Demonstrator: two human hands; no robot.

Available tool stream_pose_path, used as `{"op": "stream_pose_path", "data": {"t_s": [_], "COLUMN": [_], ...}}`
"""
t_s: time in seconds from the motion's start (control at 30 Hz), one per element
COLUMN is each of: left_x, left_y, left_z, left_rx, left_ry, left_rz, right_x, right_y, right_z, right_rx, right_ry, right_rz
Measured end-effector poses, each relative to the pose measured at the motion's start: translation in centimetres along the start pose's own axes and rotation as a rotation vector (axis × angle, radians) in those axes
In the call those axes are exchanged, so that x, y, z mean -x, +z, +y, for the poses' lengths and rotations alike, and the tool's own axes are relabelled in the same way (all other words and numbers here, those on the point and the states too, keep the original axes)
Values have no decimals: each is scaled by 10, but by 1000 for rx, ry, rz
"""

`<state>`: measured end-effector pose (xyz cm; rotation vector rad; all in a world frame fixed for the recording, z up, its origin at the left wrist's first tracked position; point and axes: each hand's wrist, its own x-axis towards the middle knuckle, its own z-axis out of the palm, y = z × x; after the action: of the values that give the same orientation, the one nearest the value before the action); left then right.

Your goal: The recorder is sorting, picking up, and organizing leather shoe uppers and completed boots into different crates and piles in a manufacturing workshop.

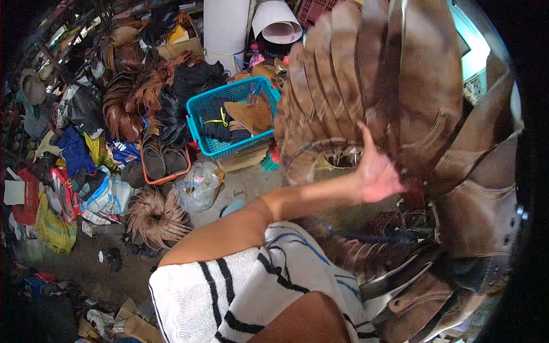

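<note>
My left arm stretches across the middle, and my left hand (378, 174) is at the inner edge of a large fanned bundle of brown stitched leather pieces (337, 68), which look like shoe uppers. Its thumb points up, apart from the fingers. The fingers are foreshortened and blurred; nothing is visibly held in them. The bundle curves round a gap beside the hand. More brown stitched pieces (480, 214), some with small holes, hang close at the right. My right hand is out of sight. A white cloth with dark stripes (200, 291) covers my upper arm and body.
A turquoise basket (193, 128) holding dark and tan pieces stands beyond my arm. Left of it are an orange-rimmed crate (167, 176), a clear plastic bag (199, 184) and a ring of brown pieces (154, 217). Bags and scraps clutter the left. White rolls (226, 28) stand behind.
</note>
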<state>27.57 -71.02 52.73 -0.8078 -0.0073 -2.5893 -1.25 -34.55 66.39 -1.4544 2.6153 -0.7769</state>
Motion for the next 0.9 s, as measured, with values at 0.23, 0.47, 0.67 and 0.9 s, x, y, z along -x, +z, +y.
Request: {"op": "stream_pose_path", "data": {"t_s": [0.23,0.47,0.67,0.9], "left_x": [-32,-79,4,93], "left_y": [82,201,302,343], "left_z": [117,280,421,478], "left_rx": [20,210,-276,-655], "left_ry": [106,-176,193,1037], "left_rz": [-316,-864,-370,-80], "right_x": [0,-129,-289,-475], "right_y": [248,-46,135,299], "right_z": [-418,40,-151,-448], "right_rx": [-57,-48,-169,-260], "right_ry": [-260,-466,-763,-1039], "right_rz": [-188,-243,-467,-699]}}
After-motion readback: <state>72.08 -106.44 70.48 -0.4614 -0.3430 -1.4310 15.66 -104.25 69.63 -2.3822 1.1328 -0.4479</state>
